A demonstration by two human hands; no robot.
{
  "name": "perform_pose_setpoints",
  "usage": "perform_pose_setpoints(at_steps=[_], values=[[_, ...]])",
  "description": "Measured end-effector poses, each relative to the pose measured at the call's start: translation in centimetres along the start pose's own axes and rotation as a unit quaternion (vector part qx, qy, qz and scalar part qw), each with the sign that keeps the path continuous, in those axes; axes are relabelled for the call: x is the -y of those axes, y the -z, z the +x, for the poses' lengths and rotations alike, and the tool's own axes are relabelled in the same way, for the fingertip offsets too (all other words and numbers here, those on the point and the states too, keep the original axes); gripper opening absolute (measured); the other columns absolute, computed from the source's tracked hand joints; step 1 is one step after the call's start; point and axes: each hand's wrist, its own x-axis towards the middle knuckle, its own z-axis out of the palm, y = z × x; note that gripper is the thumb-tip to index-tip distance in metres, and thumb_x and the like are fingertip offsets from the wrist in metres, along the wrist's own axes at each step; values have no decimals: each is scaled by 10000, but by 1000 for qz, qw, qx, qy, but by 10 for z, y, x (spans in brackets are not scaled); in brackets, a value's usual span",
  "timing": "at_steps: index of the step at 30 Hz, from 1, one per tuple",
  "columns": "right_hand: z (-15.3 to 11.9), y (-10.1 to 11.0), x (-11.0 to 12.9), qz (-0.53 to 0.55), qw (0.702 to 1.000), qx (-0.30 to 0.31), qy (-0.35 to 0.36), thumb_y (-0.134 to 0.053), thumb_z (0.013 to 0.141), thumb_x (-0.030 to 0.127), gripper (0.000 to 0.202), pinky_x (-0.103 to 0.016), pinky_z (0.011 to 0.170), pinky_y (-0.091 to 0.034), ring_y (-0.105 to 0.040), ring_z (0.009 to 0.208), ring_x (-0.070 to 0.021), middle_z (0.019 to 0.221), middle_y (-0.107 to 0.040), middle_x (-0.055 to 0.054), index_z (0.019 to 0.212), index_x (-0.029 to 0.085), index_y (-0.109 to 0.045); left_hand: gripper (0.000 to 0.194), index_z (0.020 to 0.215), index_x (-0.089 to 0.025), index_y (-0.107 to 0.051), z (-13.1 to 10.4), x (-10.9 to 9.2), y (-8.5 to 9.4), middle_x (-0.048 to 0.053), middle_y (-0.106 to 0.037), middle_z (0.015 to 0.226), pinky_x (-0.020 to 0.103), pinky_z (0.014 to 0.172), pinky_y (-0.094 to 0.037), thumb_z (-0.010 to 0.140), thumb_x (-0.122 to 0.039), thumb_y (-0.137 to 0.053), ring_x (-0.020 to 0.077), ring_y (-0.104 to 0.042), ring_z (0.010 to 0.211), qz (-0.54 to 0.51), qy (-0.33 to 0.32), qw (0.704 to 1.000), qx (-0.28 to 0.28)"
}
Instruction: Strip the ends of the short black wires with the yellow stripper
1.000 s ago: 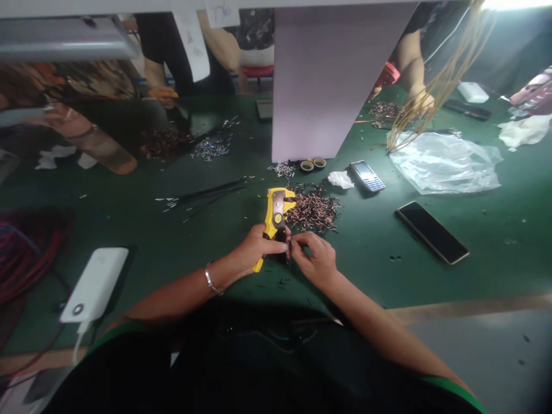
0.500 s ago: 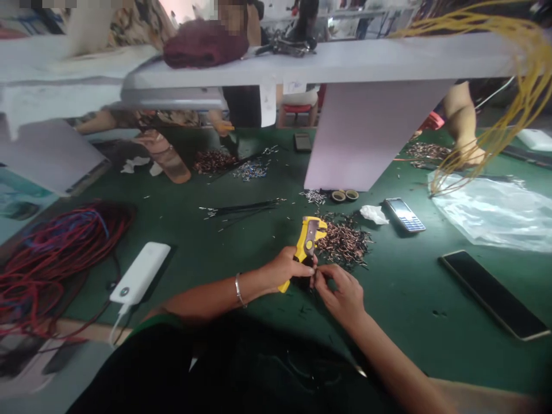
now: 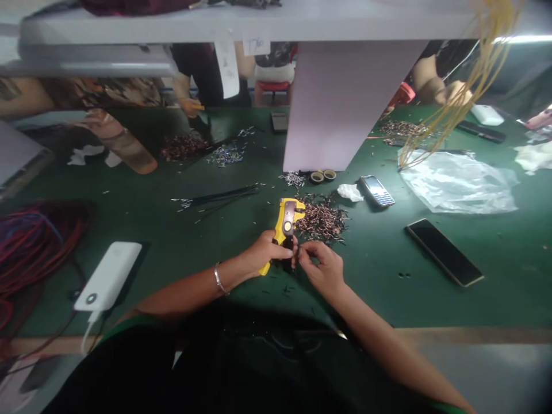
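My left hand (image 3: 271,251) is closed round a yellow wire stripper (image 3: 284,221) with a dark grey plate, its jaws pointing up and right. Close beside it, my right hand (image 3: 324,269) has thumb and forefinger pinched together, near the left fingertips. Whatever lies in that pinch is too small and dark to make out. Just beyond both hands spreads a pile of short copper-and-black wire pieces (image 3: 323,221). A bundle of black wires (image 3: 219,197) with pale ends lies farther left. Small silvery pieces (image 3: 294,179) lie at the foot of the upright panel.
A white power bank (image 3: 107,276) and red cable coils (image 3: 38,247) are at left. On the right lie a keypad phone (image 3: 377,191), a black smartphone (image 3: 444,253) and a plastic bag (image 3: 457,181). A pinkish panel (image 3: 340,103) supports the shelf. Co-workers' hands show across the table.
The view has tilted down and turned right, so the table things appear shifted left and up. Both hands keep nearly the same pose, with the wire stripper still in my left hand.
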Motion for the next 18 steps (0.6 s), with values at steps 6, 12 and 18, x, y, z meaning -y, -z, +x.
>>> perform_pose_setpoints(at_steps=[6, 12, 18], values=[[0, -1, 2, 8, 1000, 4, 25, -567, 884, 175, 132, -252, 590, -547, -673, 556, -147, 650, -707, 9, 776, 230, -618, 294, 815, -108, -630, -2, 3, -1, 6, -642, 629, 312, 610, -520, 551, -145, -752, 154, -614, 542, 27, -1, 1000, -5], [-1, 0, 2, -1, 999, 12, 33, -558, 885, 162, 144, -260, 599, -550, -668, 563, -146, 682, -720, 5, 774, 233, -617, 264, 798, -113, -635, -2, -2, 0, -1, -645, 640, 301, 593, -516, 552, -140, -726, 144, -604, 537, 32, -12, 999, -8], [-1, -1, -2, -20, 998, -4, 64, -561, 876, 149, 128, -262, 583, -542, -652, 548, -150, 648, -692, 7, 793, 234, -612, 294, 804, -113, -625, -4, 1, -2, -2, -635, 628, 308, 613, -518, 544, -145, -758, 142, -607, 540, 42, -3, 999, 5]])
